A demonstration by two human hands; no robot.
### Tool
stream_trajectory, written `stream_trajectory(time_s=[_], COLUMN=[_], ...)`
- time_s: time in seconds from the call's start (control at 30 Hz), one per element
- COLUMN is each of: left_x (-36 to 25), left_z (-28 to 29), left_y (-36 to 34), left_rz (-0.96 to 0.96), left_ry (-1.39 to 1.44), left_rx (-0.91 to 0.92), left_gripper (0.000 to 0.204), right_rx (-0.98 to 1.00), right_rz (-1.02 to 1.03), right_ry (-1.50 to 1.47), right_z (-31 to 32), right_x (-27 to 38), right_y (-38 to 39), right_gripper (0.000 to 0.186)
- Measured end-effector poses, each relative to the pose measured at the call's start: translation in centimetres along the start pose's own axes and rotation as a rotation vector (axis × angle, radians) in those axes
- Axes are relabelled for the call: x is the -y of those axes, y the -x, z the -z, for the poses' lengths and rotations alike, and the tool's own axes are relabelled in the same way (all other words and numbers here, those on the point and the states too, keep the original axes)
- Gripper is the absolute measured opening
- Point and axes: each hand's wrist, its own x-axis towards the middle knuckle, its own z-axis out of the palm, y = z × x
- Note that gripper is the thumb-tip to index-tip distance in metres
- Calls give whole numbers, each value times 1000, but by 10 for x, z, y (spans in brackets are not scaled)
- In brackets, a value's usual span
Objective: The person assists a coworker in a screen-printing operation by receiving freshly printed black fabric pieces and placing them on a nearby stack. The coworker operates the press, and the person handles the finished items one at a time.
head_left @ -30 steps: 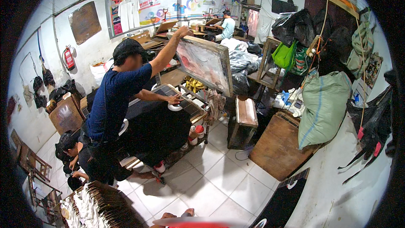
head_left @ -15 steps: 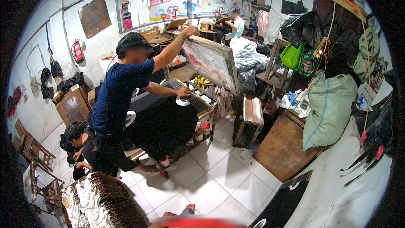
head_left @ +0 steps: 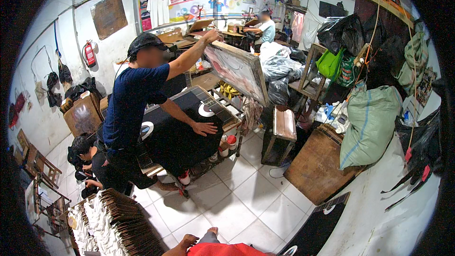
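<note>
My left hand point(head_left: 189, 241) shows at the lower edge, beside red cloth point(head_left: 227, 250) and a bare foot point(head_left: 213, 230). Its fingers look loosely bent and apart, with nothing visible in them. My right hand is out of view. Ahead, a standing co-worker point(head_left: 137, 85) holds up a tilted wooden-framed printing screen point(head_left: 237, 68) with one raised hand point(head_left: 212, 37). That person's other hand point(head_left: 204, 129) lies flat on black fabric point(head_left: 182, 135) with white round prints, spread over a low table.
A stack of brown boards with white cloth point(head_left: 106, 220) stands at lower left, near a crouching person point(head_left: 92, 166). Containers point(head_left: 231, 142) sit under the table. To the right are a wooden stand point(head_left: 280, 135), a brown board point(head_left: 313, 161) and a pale green sack point(head_left: 372, 125).
The co-worker's lower hand has moved from the white print near the table's far edge to the nearer black fabric. My left hand has come into clearer view.
</note>
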Motion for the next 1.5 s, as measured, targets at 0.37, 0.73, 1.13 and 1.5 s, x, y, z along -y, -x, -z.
stream_trajectory(time_s=[0.37, 0.73, 1.13, 1.5], left_x=[17, -1, 9, 0], left_z=[2, -2, 1, -3], left_y=[-33, -8, -22, 3], left_rz=[62, 82, 128, 125], left_ry=[-74, -32, -47, -144], left_rx=[68, -29, -42, -62], left_gripper=[42, 35, 38, 33], right_rx=[-34, -66, -113, -82], right_rz=[-3, 6, 35, 57], right_ry=[-103, -196, -359, -652], right_z=[-8, -20, -50, -44], right_x=[-7, -18, -41, -40], right_y=[-8, -16, -30, -17], right_gripper=[20, 19, 19, 19])
